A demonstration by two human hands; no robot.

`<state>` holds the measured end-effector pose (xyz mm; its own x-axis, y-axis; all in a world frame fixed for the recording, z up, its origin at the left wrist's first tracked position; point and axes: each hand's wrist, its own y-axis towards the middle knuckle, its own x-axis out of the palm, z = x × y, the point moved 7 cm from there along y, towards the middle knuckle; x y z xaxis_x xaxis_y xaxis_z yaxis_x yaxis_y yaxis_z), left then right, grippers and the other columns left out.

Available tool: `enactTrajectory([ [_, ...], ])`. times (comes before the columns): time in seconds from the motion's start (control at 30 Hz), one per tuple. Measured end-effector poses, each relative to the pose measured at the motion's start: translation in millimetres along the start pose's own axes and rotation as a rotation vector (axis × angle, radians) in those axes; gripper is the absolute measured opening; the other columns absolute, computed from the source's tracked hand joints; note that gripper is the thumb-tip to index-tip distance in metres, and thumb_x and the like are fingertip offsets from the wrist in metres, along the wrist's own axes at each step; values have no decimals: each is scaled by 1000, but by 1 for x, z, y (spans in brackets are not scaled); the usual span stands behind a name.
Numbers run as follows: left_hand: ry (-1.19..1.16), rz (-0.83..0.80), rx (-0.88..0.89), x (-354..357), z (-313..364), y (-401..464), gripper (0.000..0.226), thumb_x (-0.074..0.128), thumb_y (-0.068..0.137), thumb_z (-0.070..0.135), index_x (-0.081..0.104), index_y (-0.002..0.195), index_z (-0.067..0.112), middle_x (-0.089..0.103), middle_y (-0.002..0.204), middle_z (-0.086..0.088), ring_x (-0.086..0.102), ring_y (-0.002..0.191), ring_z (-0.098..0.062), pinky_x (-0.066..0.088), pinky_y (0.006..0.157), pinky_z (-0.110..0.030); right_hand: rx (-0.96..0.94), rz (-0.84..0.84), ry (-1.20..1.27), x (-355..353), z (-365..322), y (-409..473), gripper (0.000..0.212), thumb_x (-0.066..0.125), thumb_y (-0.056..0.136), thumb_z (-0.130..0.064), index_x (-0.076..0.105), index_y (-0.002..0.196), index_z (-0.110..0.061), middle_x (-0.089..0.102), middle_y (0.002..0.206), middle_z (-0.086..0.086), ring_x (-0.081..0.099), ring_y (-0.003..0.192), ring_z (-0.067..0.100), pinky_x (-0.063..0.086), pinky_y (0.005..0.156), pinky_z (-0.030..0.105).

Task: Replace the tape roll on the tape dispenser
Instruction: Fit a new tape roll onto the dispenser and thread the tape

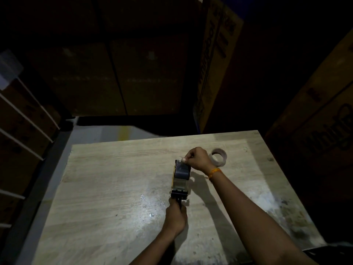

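Dim room, one pool of light on the wooden desk (114,178). Tape dispenser (180,181) near the middle of the desk, lying lengthwise away from the camera, handle toward the person, dark roll end pointing away. Left hand (176,217) wrapped closed around the dispenser's handle at the near end. Right hand (196,158) at the far end, fingers (188,157) pinched shut on a thin strip of tape (181,159) right at the top of the dispenser; whether that strip is stuck down or lifted free, cannot tell. Orange band (214,172) on the right wrist. Pale tape roll (219,157) on the desk just behind the right hand, to the far right of the dispenser, partly hidden by the knuckles, touching neither hand nor dispenser as far as visible. Glare patch on the desk beside the handle, scuffed and stained surface toward the right near corner. Large cardboard boxes (315,115) stacked all around in shadow, printed lettering on the right ones, too dark and cropped to read fully.
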<state>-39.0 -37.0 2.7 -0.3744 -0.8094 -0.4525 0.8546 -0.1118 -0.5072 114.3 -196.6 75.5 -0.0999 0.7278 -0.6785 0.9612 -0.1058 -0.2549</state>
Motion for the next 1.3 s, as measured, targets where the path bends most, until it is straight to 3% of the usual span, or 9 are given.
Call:
enactTrajectory([
  [0.1,9,6,-1,0,-1,0,27,47,104,16,45,127,2,58,98,-3,56,88,-20,39,74,-25,-1,-65,-83,1,-2,4,23,78,92,-22,72,72,-11,78,87,13,63,70,11,46,70,28],
  [0.23,9,3,3,0,-1,1,25,47,105,15,45,126,2,59,100,-5,54,86,-19,38,73,-25,-23,-80,-147,1,-5,6,38,77,92,-22,59,59,-22,78,88,15,67,79,20,46,69,28],
  [0.4,9,17,26,7,-11,-6,18,49,103,15,43,118,8,59,90,1,56,82,-16,39,70,-25,-13,-37,-176,-2,-5,11,29,71,94,-20,62,69,-9,76,86,23,71,83,35,52,71,39],
  [0.6,10,19,16,11,-25,-9,12,50,102,16,40,109,14,63,94,-3,60,83,-19,41,72,-28,39,-72,-102,6,9,13,17,82,87,-21,78,83,-5,80,94,12,68,84,18,50,73,29],
  [0.83,-14,36,-7,10,-25,-9,29,52,102,17,46,129,6,68,104,-9,65,93,-26,41,75,-27,115,-139,-3,16,19,15,18,90,79,-16,84,85,-1,81,90,15,73,85,18,64,82,40],
  [0.93,-32,36,-8,7,-21,-11,30,52,103,16,47,130,4,63,100,-4,59,86,-19,40,75,-25,171,-157,78,21,29,19,19,93,73,-15,84,81,0,80,84,15,75,81,20,65,82,46],
  [1.13,-32,48,6,3,-19,-11,28,52,102,15,49,128,6,62,96,-2,57,77,-12,40,64,-24,399,-156,475,27,39,10,14,90,70,4,79,76,-2,78,102,27,76,104,35,62,94,49],
  [1.2,-36,53,7,2,-18,-11,28,52,102,15,50,127,5,62,96,-2,57,80,-15,39,67,-26,509,-222,614,34,40,2,14,86,76,4,76,78,-6,77,103,22,74,100,31,62,95,43],
  [1.3,-44,41,1,1,-18,-10,27,52,102,17,49,127,7,64,98,-4,60,84,-19,41,67,-27,671,-348,771,43,41,-11,13,73,92,-1,69,86,-11,70,95,3,65,92,16,56,83,27],
])
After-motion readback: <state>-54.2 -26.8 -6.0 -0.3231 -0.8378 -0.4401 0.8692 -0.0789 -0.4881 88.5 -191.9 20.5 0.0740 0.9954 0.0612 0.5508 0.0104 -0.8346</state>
